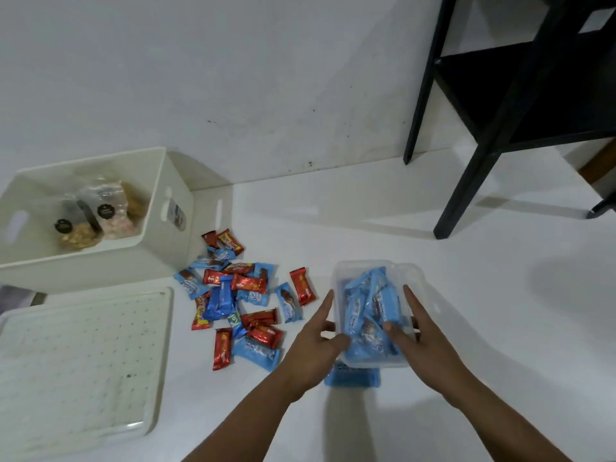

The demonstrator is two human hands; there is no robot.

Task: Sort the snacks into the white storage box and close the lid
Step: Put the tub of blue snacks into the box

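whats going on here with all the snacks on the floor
A person is sorting wrapped snacks. Both hands, the left hand and right hand, hold a small clear container filled with blue packets, thumbs over its near rim. A pile of red and blue snacks still lies loose beside it. The white storage box stands open with a few clear bags inside, and its lid lies flat on the floor in front of it.

Glossy foil snack wrappers [246, 283], clear plastic tub [413, 275], matt white box [156, 261]
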